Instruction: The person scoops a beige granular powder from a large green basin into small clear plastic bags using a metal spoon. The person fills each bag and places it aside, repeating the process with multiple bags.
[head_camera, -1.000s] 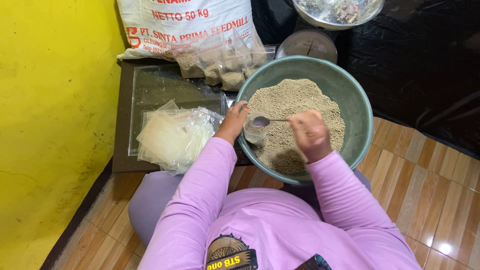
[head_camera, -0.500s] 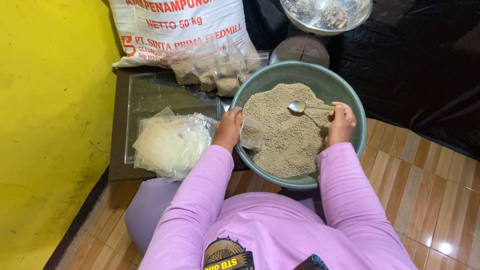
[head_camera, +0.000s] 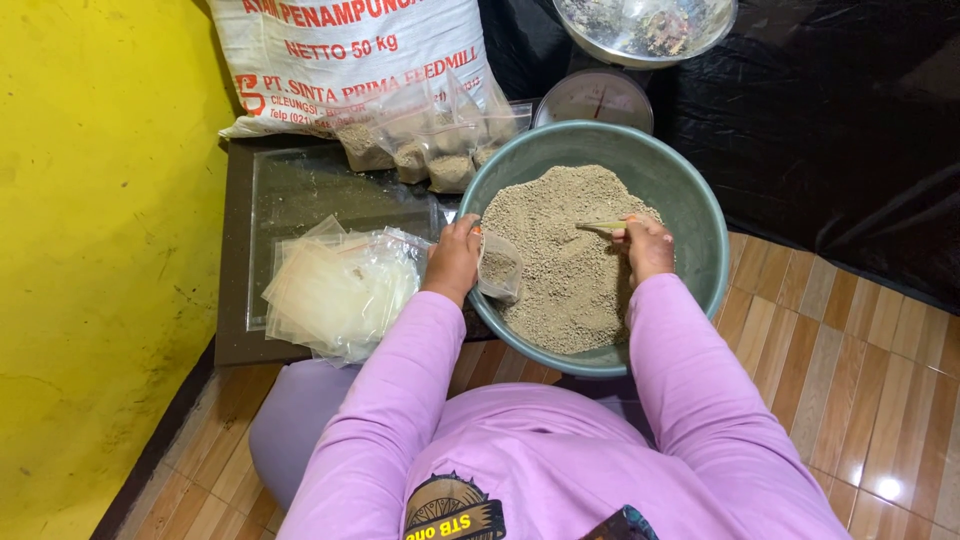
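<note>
Yellow wall on your left, black sheeting behind, and a low dark worktop over wooden floor slats. Your left hand pinches a small clear plastic bag at the near-left rim of the round grey-green basin of grainy tan feed. Your right hand, its grip clenched on a metal spoon, lies right of the bag; the spoon's handle runs sideways, pointing left toward it. Empty clear bags lie stacked left of the basin.

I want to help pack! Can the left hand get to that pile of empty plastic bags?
Probably yes. The left hand lies right beside the pile of empty plastic bags, nothing between, but it holds a small bag at the bowl's rim.
</note>
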